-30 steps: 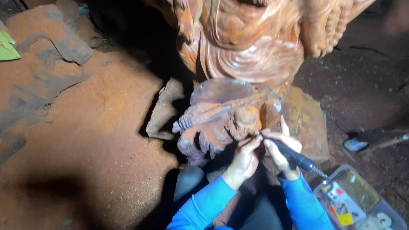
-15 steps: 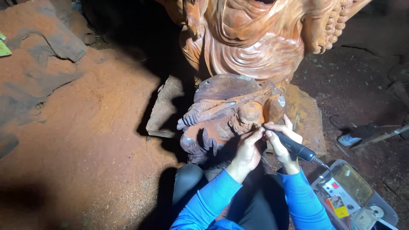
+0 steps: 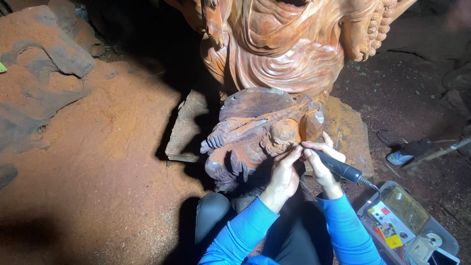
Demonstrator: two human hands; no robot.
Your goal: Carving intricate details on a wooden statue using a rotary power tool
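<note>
Head view: the person's two hands meet at the right side of a carving held over the lap.
Right hand: the right hand (image 3: 321, 164) is closed around a slim black pen-shaped rotary handpiece (image 3: 336, 167), held like a pencil, its tip pointing left at the wood.
Tool tip: it sits at the right side of a rounded knob on the small reddish-brown carved wooden figure (image 3: 260, 137); whether it touches the wood cannot be told.
Left hand: the left hand (image 3: 284, 174) has its fingers curled against the lower right edge of the same carving, fingertips just beside the tool tip, steadying the piece.
Sleeves: both forearms wear bright blue long sleeves (image 3: 245, 230), coming up from the bottom edge of the picture.
Cord: a dark cable (image 3: 370, 186) leaves the rear of the handpiece and runs down to the right.
Control box: a grey boxy power unit with a small red display (image 3: 392, 221) lies in a shallow grey tray at the bottom right corner, near the right elbow.
Large statue: a tall glossy reddish wooden statue with flowing robe folds (image 3: 289, 49) stands just behind the small carving, at the top centre.
Base: a flat orange-brown slab (image 3: 348, 132) lies under the statue, to the right of the carving.
Plank: a pale flat wooden offcut (image 3: 186, 127) lies just left of the carving.
Ground: red-orange sawdust-covered floor (image 3: 108, 162) spreads across the left half.
</note>
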